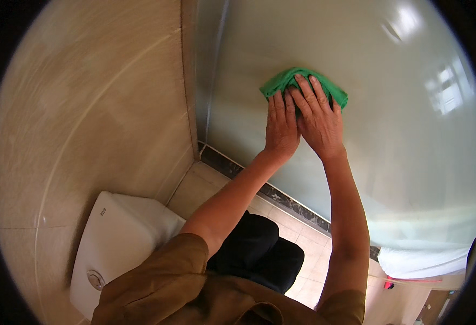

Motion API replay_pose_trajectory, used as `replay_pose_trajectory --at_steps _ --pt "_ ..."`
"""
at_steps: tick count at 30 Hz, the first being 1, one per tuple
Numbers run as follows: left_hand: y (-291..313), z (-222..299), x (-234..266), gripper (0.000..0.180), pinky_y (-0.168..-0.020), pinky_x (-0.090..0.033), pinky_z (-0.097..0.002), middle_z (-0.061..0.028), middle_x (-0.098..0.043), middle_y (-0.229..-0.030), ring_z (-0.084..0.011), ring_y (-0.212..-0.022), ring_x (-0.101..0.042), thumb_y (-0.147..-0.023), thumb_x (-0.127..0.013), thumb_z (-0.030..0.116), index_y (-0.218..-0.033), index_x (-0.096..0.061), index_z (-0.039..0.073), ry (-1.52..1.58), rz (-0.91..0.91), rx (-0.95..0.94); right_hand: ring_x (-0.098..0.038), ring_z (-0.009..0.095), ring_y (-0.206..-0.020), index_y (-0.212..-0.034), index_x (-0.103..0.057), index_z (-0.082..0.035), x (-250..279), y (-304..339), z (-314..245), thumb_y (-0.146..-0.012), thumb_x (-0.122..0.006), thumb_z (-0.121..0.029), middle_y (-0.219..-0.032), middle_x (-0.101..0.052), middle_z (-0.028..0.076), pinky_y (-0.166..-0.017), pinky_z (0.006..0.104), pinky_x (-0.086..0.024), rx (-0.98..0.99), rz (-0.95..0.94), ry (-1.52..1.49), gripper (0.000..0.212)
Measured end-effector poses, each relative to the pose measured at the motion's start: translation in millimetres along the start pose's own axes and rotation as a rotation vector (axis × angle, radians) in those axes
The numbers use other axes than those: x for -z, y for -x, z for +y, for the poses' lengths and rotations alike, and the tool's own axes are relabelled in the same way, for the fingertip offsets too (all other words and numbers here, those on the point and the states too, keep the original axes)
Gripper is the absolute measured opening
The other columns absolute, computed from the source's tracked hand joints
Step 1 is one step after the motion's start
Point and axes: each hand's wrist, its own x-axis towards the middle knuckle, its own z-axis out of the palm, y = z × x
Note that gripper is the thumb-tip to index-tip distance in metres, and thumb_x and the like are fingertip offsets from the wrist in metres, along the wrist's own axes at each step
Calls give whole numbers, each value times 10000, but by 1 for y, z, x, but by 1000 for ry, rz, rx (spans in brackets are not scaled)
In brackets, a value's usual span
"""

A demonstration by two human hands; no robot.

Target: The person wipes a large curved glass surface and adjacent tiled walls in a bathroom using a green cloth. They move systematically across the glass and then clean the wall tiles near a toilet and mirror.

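Observation:
A green cloth (330, 89) lies bunched against an upright frosted glass panel (389, 146), held there by both hands. My left hand (282, 127) presses the cloth's lower left part, with its fingertips sunk into the folds. Beside it and partly over it, my right hand (322, 122) holds the cloth to the glass with long, slightly spread fingers. The hands touch each other along their inner sides. The cloth's middle is hidden under the fingers.
A beige tiled wall (113, 97) meets the glass at a metal frame (213, 70) on the left. A white toilet tank (119, 227) stands lower left. Dark marble edging (286, 200) runs under the glass. White fabric (422, 262) shows lower right.

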Motion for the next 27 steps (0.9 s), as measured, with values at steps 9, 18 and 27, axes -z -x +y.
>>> replay_pose_trajectory --at_steps 9,18,27 --pt "-36 -46 35 945 -1208 -236 -555 -385 -71 -1588 -550 -1468 -173 -901 -723 153 -1564 -86 -68 72 66 182 -331 135 -1488 -1276 -598 -206 -27 -77 -40 -941 -596 -207 -1567 -430 -76 -1039 388 -379 146 50 -125 335" --pt "-41 -107 47 1013 -1225 -217 -505 -387 -80 -1588 -504 -1486 -170 -909 -734 308 -1576 -62 -50 -80 35 160 -312 161 -1497 -1321 -605 -174 -49 -108 -79 -933 -595 -258 -1581 -413 -45 -1078 392 -346 232 106 -38 398" --pt "2 -140 23 1012 -1245 -152 -508 -296 -69 -1631 -479 -1498 -112 -908 -725 321 -1598 -56 5 74 -41 265 -274 159 -1519 -1394 -565 -213 -87 -75 -112 -896 -608 -238 -1625 -352 -33 -1141 394 -304 243 4 -47 501"
